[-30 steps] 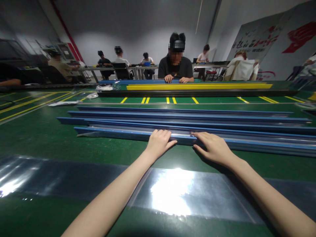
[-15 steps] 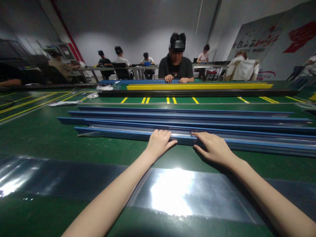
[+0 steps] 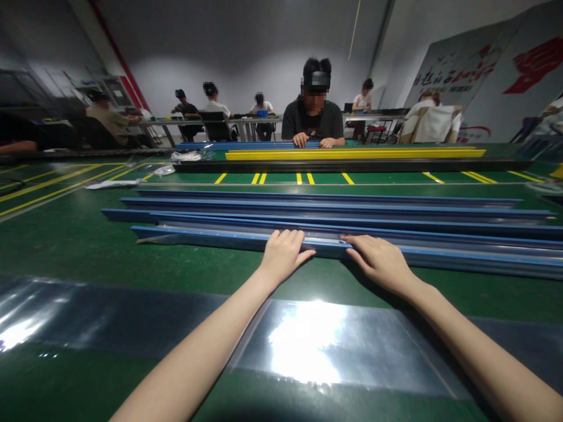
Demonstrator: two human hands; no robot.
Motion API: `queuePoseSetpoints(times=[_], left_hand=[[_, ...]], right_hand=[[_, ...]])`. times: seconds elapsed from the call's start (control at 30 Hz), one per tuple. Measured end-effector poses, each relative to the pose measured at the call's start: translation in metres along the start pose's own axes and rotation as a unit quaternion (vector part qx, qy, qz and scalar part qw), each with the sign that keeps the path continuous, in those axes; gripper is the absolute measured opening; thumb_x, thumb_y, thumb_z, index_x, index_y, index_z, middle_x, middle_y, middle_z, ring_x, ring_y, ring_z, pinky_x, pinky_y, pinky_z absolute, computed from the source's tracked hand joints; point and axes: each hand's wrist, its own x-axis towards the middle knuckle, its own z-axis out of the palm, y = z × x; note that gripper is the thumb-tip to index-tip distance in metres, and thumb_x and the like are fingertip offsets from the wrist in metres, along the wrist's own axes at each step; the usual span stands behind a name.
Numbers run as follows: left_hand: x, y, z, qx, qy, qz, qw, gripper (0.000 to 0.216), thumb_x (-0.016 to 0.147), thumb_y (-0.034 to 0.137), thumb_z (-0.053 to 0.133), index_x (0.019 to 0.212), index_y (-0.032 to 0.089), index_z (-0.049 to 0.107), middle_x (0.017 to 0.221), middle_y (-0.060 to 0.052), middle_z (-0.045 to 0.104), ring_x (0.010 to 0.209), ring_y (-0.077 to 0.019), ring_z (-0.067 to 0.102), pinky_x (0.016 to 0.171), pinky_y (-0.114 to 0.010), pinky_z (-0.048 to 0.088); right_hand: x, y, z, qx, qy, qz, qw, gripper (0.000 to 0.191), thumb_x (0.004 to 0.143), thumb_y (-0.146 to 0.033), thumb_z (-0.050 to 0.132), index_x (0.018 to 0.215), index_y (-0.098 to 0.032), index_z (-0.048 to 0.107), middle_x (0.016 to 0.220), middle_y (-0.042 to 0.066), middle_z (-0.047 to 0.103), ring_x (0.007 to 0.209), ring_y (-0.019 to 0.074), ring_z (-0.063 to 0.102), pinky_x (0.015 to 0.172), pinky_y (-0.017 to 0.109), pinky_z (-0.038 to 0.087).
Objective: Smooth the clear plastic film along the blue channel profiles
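Observation:
Several long blue strips lie side by side across the green table [image 3: 65, 246]. My left hand [image 3: 282, 255] rests on the nearest blue strip [image 3: 206, 237], fingers curled over its far edge and thumb pointing right. My right hand [image 3: 380, 262] lies on the same strip a little to the right, fingers stretched along it toward the left. The two hands sit close together with a short gap between thumb and fingertips. A clear plastic sleeve [image 3: 308, 343] lies flat under my forearms and reflects the ceiling light.
A person in a black shirt [image 3: 312, 120] sits opposite with both hands on yellow strips [image 3: 352, 154] and a blue strip. Plastic wrappings [image 3: 185, 156] lie at the far left. Other people sit at tables behind. Yellow lines mark the table.

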Motion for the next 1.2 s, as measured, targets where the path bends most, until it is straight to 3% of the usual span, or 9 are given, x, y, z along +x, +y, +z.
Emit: queuePoseSetpoints(times=[0.33, 0.7, 1.2], left_hand=[[-0.0001, 0.0003, 0.0011, 0.014, 0.004, -0.015, 1.0, 0.04, 0.08, 0.055, 0.045, 0.078, 0.015, 0.052, 0.071, -0.004, 0.06, 0.07, -0.0185, 0.054, 0.064, -0.03, 0.03], [-0.0006, -0.0012, 0.0011, -0.019, -0.016, 0.004, 1.0, 0.035, 0.083, 0.05, 0.045, 0.088, 0.017, 0.055, 0.088, -0.004, 0.063, 0.084, -0.0192, 0.054, 0.069, -0.032, 0.031], [-0.0013, -0.0023, 0.003, -0.045, -0.01, 0.008, 0.999, 0.033, 0.084, 0.047, 0.044, 0.092, 0.016, 0.055, 0.098, -0.005, 0.063, 0.091, -0.0188, 0.055, 0.074, -0.031, 0.034]], right_hand=[[0.0, -0.0016, 0.0002, -0.028, 0.015, 0.011, 0.999, 0.03, 0.089, -0.034, 0.033, 0.099, -0.018, 0.056, 0.088, 0.008, 0.067, 0.078, 0.0184, 0.061, 0.061, 0.026, 0.039], [-0.0017, -0.0012, 0.0051, -0.052, 0.035, -0.019, 0.998, 0.035, 0.089, -0.033, 0.032, 0.108, -0.014, 0.055, 0.104, 0.01, 0.064, 0.093, 0.0195, 0.059, 0.075, 0.029, 0.042], [-0.0017, -0.0027, 0.0036, -0.053, 0.031, -0.015, 0.998, 0.037, 0.089, -0.034, 0.031, 0.108, -0.014, 0.056, 0.103, 0.01, 0.064, 0.092, 0.0201, 0.059, 0.075, 0.03, 0.041]])
